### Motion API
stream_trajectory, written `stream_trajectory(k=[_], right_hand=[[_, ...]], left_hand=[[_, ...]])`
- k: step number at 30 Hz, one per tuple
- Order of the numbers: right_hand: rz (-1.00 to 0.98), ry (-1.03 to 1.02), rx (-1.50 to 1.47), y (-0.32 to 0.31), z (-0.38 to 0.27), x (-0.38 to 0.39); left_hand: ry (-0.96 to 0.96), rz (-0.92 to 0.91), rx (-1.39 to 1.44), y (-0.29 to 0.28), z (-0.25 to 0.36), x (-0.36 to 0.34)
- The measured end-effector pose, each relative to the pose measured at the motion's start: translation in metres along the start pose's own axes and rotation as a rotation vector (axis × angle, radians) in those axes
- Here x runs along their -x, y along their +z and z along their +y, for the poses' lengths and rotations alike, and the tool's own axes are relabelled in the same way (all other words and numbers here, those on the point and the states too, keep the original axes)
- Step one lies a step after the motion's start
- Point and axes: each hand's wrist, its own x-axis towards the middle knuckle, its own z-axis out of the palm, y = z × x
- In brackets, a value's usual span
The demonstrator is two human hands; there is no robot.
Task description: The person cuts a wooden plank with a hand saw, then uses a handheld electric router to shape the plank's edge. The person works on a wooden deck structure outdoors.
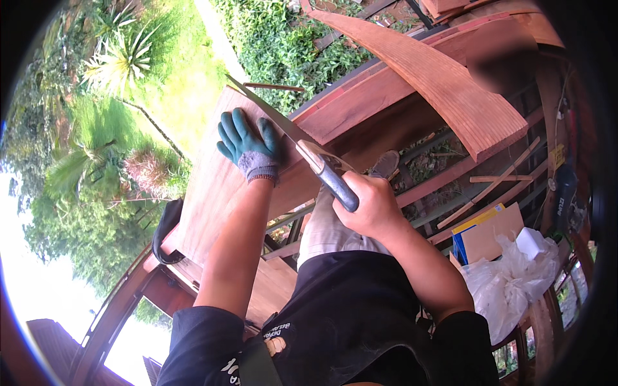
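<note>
My left hand [248, 145] wears a green-coated grey glove. It lies flat with fingers spread on a wide reddish-brown plank [215, 186], near the plank's far right edge. My bare right hand [372, 204] is wrapped round the dark handle of a handsaw [280, 119]. Its long blade slants away to the far left, just right of the gloved hand and along the plank's end. Whether the teeth are in the wood cannot be made out.
A broad curved board [425, 71] reaches across the far right, over a long beam [360, 112]. Slats and thin sticks [492, 183] lie at right, near a cardboard box [492, 231] and a clear plastic bag [508, 276]. A black bag [168, 231] hangs by the plank's left edge. Greenery lies beyond.
</note>
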Motion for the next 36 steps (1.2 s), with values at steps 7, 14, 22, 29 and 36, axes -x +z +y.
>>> stream_trajectory(k=[7,14,22,29,36], right_hand=[[0.06,-0.02,-0.114,-0.024,0.004,0.041],[0.22,-0.082,0.079,-0.051,0.006,0.044],[0.305,-0.205,0.103,0.031,-0.006,-0.063],[0.124,-0.115,0.434,0.105,-0.009,-0.182],[-0.201,0.184,0.12,0.111,0.015,-0.221]], left_hand=[[0.01,0.033,-0.004,0.006,-0.006,0.001],[-0.067,-0.003,0.021,0.004,-0.003,0.005],[-0.136,0.033,0.155,0.001,-0.003,0.006],[-0.167,0.053,0.327,0.001,-0.007,0.013],[-0.119,0.12,0.434,0.011,-0.008,0.023]])
